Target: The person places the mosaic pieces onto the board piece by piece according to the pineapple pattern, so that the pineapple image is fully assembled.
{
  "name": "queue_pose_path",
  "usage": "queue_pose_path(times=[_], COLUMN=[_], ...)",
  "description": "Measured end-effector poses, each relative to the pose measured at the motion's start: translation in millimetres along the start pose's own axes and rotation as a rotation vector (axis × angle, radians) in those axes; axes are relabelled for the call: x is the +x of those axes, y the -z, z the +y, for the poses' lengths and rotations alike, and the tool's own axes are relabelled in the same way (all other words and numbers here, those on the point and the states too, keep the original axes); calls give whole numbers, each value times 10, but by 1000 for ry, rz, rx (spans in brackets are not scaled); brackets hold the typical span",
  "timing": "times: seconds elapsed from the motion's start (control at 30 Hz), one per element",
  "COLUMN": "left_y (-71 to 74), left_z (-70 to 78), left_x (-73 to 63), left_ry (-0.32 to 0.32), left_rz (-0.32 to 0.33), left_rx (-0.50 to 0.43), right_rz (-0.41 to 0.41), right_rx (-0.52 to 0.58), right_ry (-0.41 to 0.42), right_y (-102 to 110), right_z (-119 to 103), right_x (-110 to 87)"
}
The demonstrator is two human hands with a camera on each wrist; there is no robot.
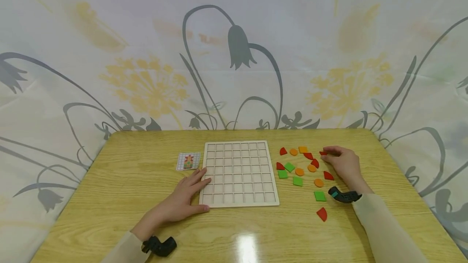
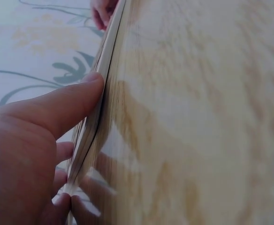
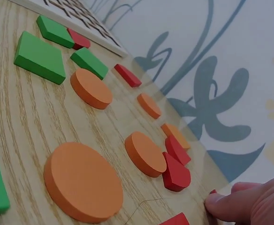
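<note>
A white square grid board [image 1: 237, 173] lies on the table in the head view. My left hand [image 1: 183, 198] rests at its left edge, fingers stretched onto the rim and the thumb near the front corner. The left wrist view shows the thumb [image 2: 76, 103] against the board's edge. At the far right, my right hand [image 1: 343, 165] pinches a red quarter-circle tile [image 1: 323, 153] between thumb and fingertips; only a sliver of it shows in the right wrist view. Below that hand lies another red quarter-circle tile [image 1: 328, 175].
Right of the board lie several loose flat tiles: green squares [image 1: 297, 181], orange discs [image 1: 300, 171], an orange square [image 1: 303, 149] and red quarter circles [image 1: 283, 151]. A small card [image 1: 188, 161] with a coloured grid picture lies left of the board. A patterned cloth [image 1: 234, 92] hangs behind the table.
</note>
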State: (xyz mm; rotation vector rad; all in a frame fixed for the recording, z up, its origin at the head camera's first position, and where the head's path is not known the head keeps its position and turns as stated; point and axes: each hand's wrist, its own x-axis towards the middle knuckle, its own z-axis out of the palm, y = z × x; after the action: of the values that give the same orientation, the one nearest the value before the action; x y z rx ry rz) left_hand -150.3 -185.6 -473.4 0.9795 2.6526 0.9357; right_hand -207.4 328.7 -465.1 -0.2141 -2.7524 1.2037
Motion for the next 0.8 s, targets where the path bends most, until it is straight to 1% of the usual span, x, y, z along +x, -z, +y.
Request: queue_pose_path(times=[0.2, 0.37, 0.53, 0.8], left_y=[11, 13, 5, 22], left_z=[7, 7, 2, 27], left_x=[13, 6, 6, 9], left_ry=[-5, -5, -12, 3], left_rz=[-6, -19, -18, -25], left_rx=[-5, -7, 3, -1], right_rz=[31, 28, 38, -27], right_rx=[-42, -89, -121, -189], right_ry=[-8, 42, 66, 135], right_y=[19, 36, 47, 41], right_z=[32, 21, 7, -20], right_x=[-11, -7, -14, 55])
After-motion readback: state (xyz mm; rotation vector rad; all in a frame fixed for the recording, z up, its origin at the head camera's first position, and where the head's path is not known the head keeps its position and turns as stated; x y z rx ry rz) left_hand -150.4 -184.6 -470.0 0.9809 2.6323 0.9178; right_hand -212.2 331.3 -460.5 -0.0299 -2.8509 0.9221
